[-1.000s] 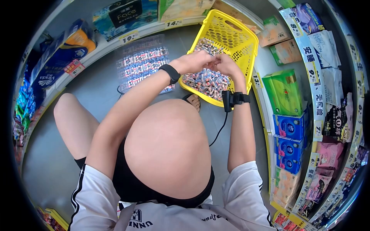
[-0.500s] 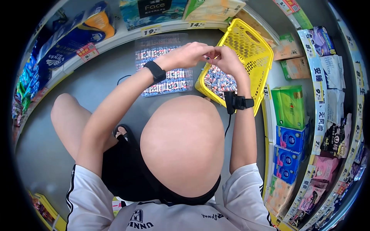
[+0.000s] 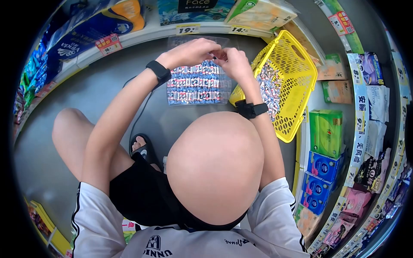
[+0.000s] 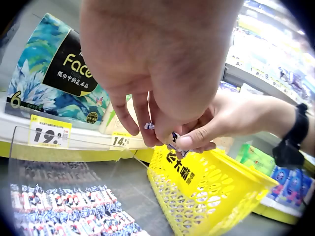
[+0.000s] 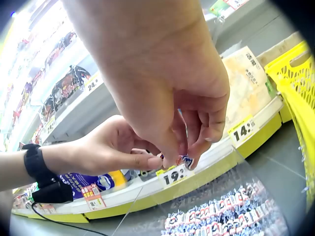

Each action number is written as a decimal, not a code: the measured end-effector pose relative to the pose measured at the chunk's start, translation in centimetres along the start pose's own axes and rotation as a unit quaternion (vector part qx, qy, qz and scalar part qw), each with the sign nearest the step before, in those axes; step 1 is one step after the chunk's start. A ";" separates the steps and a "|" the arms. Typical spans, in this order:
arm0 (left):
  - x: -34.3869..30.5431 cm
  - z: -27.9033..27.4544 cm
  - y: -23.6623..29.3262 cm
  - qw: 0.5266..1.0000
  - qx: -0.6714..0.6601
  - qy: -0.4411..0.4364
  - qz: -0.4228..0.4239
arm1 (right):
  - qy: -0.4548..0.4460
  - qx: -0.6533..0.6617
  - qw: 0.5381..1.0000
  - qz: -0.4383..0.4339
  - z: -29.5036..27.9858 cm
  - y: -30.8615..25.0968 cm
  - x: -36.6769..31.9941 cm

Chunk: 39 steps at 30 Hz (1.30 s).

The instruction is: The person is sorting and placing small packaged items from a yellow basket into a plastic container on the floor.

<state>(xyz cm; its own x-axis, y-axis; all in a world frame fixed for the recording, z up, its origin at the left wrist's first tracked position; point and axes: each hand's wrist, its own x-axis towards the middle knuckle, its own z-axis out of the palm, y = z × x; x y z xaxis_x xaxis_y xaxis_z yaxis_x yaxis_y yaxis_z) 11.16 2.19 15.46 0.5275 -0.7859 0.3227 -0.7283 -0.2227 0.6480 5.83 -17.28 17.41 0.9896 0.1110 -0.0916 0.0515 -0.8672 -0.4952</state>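
Note:
Both hands meet above a clear plastic box (image 3: 198,102) lined with rows of wrapped candies (image 3: 200,82). My left hand (image 3: 193,50) pinches a wrapped candy (image 4: 149,126) in its fingertips. The fingertips of my right hand (image 3: 235,64) touch or nearly touch the left ones. Between the right thumb and fingers a small candy in a blue and white wrapper (image 5: 187,161) is pinched. To the right, a yellow basket (image 3: 297,86) leans tilted with a heap of loose wrapped candies (image 3: 270,86) inside. The right forearm overlaps the basket's near corner in the head view.
Low shelves curve round the floor, with tissue packs (image 3: 193,15) at the back and a green pack (image 3: 325,133) and blue packs (image 3: 322,165) at right. A sandalled foot (image 3: 144,148) and a thin cable (image 3: 142,109) are on the floor. A bent knee (image 3: 215,167) rises near the middle.
Both hands have moved together from over the candy heap in the yellow basket to over the clear box. The head view has shifted, so basket and box appear farther right.

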 end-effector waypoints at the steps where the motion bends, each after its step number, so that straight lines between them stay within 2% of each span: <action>1: -0.3 0.2 -0.5 1.000 -0.004 -0.012 -0.009 | -0.003 0.001 1.000 0.001 1.0 0.2 0.1; 4: -1.1 0.9 -1.4 0.998 -0.010 -0.031 -0.045 | -0.004 -0.025 0.997 0.075 3.3 -0.6 0.1; 9: -2.4 3.8 -4.0 0.996 0.049 -0.040 -0.064 | 0.021 -0.032 0.993 0.113 7.5 -0.4 0.3; 11: -3.0 5.4 -4.2 0.978 0.124 -0.042 -0.159 | 0.024 -0.030 0.989 0.144 9.1 0.2 0.5; 15: -4.0 8.0 -4.7 0.964 0.178 -0.113 -0.164 | 0.046 -0.012 0.984 0.171 12.3 1.7 1.0; 16: -3.9 8.2 -4.3 0.954 0.166 -0.162 -0.189 | 0.037 -0.009 0.983 0.182 12.9 2.1 1.2; 20: -4.9 10.4 -4.8 0.936 0.196 -0.186 -0.224 | 0.026 0.011 0.975 0.220 14.5 3.0 1.9; 23: -5.2 10.5 -4.9 0.934 0.201 -0.203 -0.214 | 0.015 0.026 0.968 0.247 14.9 3.2 2.5; 29: -6.0 12.9 -6.6 0.930 0.222 -0.188 -0.225 | 0.046 0.045 0.969 0.240 17.0 5.0 3.2; 39: -5.4 12.9 -6.9 0.913 0.249 -0.226 -0.233 | 0.052 0.058 0.977 0.197 18.0 6.4 3.5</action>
<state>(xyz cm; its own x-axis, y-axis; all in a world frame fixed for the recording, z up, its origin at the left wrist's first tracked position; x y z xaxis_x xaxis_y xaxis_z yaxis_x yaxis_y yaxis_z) 7.63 0.53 0.32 0.6778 -0.6723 -0.2976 -0.6393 -0.7388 0.2132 7.20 -13.73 -1.59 0.9385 -0.2753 -0.2085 -0.3451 -0.7716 -0.5343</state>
